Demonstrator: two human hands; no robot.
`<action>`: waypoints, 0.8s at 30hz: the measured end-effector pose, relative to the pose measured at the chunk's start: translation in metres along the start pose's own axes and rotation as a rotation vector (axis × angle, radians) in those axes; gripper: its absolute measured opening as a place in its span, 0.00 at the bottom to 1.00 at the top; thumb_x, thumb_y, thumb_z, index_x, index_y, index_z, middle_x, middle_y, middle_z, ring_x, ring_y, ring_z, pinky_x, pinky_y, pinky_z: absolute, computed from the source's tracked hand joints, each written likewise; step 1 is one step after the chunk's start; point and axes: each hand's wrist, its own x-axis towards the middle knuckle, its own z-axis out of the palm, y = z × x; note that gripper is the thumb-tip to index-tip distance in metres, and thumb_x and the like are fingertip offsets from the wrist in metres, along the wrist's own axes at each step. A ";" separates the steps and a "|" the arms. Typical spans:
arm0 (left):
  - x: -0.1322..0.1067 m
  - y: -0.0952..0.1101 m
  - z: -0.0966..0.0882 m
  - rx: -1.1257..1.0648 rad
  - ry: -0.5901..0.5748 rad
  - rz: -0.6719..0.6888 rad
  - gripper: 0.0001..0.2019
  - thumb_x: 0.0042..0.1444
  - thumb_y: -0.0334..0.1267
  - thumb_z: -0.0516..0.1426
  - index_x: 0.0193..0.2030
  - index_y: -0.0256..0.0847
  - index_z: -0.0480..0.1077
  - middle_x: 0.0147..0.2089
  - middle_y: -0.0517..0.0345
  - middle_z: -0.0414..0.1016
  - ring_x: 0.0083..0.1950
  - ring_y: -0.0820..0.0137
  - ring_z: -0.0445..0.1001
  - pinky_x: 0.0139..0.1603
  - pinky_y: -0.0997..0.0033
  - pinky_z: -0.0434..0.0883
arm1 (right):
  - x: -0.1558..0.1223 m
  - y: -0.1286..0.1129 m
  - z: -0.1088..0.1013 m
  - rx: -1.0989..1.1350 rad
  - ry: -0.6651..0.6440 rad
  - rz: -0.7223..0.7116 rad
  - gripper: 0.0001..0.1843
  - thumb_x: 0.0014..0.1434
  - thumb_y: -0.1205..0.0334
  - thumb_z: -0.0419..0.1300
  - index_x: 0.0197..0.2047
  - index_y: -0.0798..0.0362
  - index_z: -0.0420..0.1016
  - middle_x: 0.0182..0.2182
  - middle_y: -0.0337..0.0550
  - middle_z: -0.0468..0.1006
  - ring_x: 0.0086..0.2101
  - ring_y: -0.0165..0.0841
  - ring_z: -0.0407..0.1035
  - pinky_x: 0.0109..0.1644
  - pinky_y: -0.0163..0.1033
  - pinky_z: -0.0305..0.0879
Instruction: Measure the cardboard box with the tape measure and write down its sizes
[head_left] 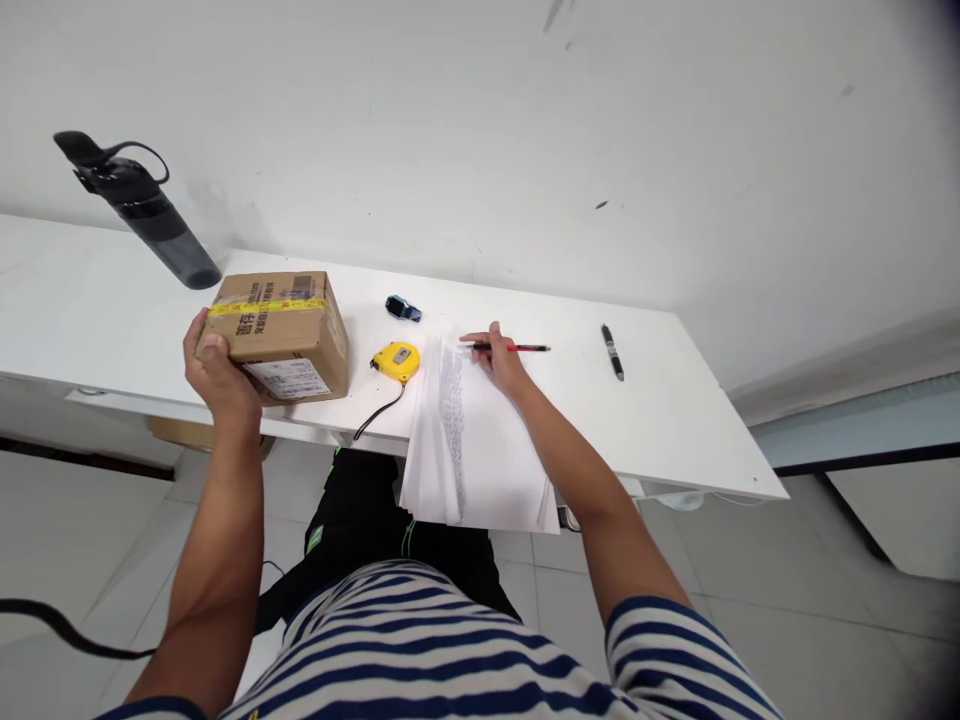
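My left hand [217, 370] grips the near left corner of a brown cardboard box [281, 345], thumb on its front. Yellow printed tape runs over the box, and a white label is stuck on its front side. In my right hand [498, 360] is a slim red and black pen [529, 348], lying almost level between the fingers. That hand rests at the top of a stack of white paper [502, 450], which bears a dense strip of handwriting near its left side. Between box and paper lies a yellow tape measure [397, 360] with a black wrist strap.
A dark water bottle [161, 225] stands behind the box on the white table [675, 420]. A small watch [403, 308] lies beyond the tape measure. Farther right is a black and grey pen [612, 352]. The paper overhangs the table's front edge; a wall rises behind.
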 end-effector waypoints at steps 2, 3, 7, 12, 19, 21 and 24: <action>0.000 0.001 0.001 -0.001 0.005 0.008 0.28 0.57 0.37 0.47 0.62 0.30 0.67 0.61 0.47 0.76 0.61 0.63 0.74 0.63 0.61 0.72 | 0.002 0.003 0.005 0.030 0.009 -0.018 0.27 0.61 0.33 0.51 0.37 0.49 0.73 0.22 0.34 0.67 0.24 0.30 0.60 0.30 0.38 0.56; 0.001 0.002 0.001 0.008 0.009 0.008 0.28 0.57 0.38 0.46 0.62 0.30 0.67 0.60 0.47 0.76 0.61 0.63 0.74 0.63 0.62 0.72 | 0.002 0.004 0.006 -0.002 0.046 -0.033 0.23 0.60 0.37 0.54 0.35 0.49 0.72 0.23 0.34 0.68 0.25 0.30 0.61 0.31 0.38 0.56; 0.001 0.005 0.004 0.085 0.018 0.005 0.29 0.55 0.40 0.44 0.62 0.32 0.67 0.60 0.49 0.75 0.63 0.65 0.73 0.63 0.64 0.71 | 0.001 0.005 0.006 -0.170 0.149 -0.049 0.21 0.60 0.45 0.56 0.22 0.49 0.61 0.21 0.34 0.62 0.27 0.30 0.58 0.33 0.39 0.55; -0.002 0.005 0.004 0.013 0.006 0.045 0.28 0.56 0.43 0.45 0.61 0.34 0.67 0.61 0.49 0.76 0.64 0.61 0.73 0.63 0.61 0.71 | 0.000 0.003 0.005 -0.167 0.138 -0.037 0.20 0.59 0.49 0.56 0.21 0.49 0.59 0.21 0.35 0.61 0.27 0.31 0.57 0.33 0.39 0.55; -0.001 0.000 0.006 0.036 0.002 0.070 0.28 0.58 0.42 0.43 0.62 0.32 0.66 0.61 0.49 0.75 0.63 0.64 0.74 0.62 0.61 0.72 | 0.000 0.005 0.004 -0.167 0.114 -0.030 0.20 0.59 0.49 0.56 0.20 0.49 0.60 0.21 0.36 0.63 0.27 0.31 0.57 0.33 0.40 0.56; -0.001 -0.002 0.006 0.073 0.011 0.076 0.29 0.58 0.42 0.42 0.62 0.32 0.66 0.62 0.50 0.75 0.63 0.66 0.73 0.63 0.63 0.71 | 0.000 0.005 0.004 -0.170 0.129 -0.023 0.20 0.59 0.48 0.56 0.20 0.49 0.62 0.21 0.36 0.64 0.28 0.32 0.59 0.34 0.40 0.57; 0.000 -0.004 0.005 0.053 0.029 0.080 0.28 0.57 0.42 0.44 0.60 0.31 0.67 0.60 0.48 0.75 0.63 0.63 0.73 0.63 0.62 0.71 | -0.001 0.006 0.005 -0.188 0.124 -0.027 0.20 0.58 0.47 0.56 0.21 0.49 0.63 0.21 0.36 0.64 0.28 0.32 0.59 0.34 0.40 0.57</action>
